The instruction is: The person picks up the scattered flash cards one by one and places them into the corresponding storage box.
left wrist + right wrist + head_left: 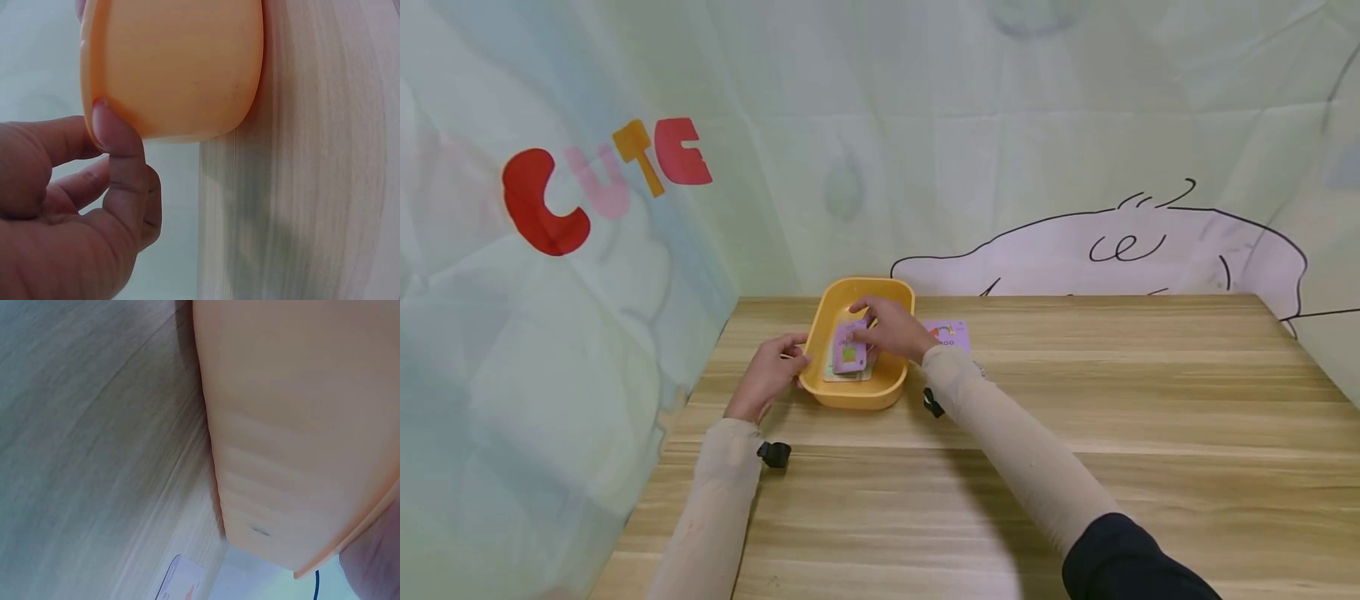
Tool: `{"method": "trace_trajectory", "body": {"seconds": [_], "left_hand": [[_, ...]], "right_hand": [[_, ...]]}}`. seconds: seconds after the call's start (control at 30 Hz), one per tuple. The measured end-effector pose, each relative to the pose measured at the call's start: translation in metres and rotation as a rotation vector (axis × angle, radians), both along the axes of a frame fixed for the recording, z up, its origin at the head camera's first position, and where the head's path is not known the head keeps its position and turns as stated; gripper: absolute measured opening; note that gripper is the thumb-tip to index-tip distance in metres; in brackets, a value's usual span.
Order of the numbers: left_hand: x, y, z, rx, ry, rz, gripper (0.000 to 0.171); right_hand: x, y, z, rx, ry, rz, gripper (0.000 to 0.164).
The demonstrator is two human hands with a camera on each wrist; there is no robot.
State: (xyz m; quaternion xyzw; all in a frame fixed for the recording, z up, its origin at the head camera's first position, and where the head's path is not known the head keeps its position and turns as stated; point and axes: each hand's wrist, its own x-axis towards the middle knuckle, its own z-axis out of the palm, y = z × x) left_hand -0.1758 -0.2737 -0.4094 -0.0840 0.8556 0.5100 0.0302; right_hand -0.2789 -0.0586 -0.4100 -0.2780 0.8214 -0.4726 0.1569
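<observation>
A yellow plastic tray [853, 400] with rounded corners stands near the back of the table. My left hand [765, 377] pinches its left rim, the thumb [119, 131] on the rim in the left wrist view. Inside the tray, my right hand [895, 329] holds a small purple card [842, 358] with a green picture on it. Beneath that lies a pale card [833, 377], mostly covered. In the right wrist view the tray's outer wall [281, 425] hides most of the right hand.
Right of the tray another purple card [957, 332] lies on the wooden table [1112, 400], partly behind the right wrist. A printed cloth [820, 167] hangs along the table's back and left edges. Black wrist devices [775, 454] sit on both arms.
</observation>
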Motion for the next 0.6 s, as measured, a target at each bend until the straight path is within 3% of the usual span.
{"method": "trace_trajectory", "body": {"seconds": [0.6], "left_hand": [[0.0009,0.0006,-0.0003,-0.003,-0.001,0.004,0.043]], "right_hand": [[-0.0004,-0.0010,-0.0048,-0.078,-0.043,0.042,0.047]]}}
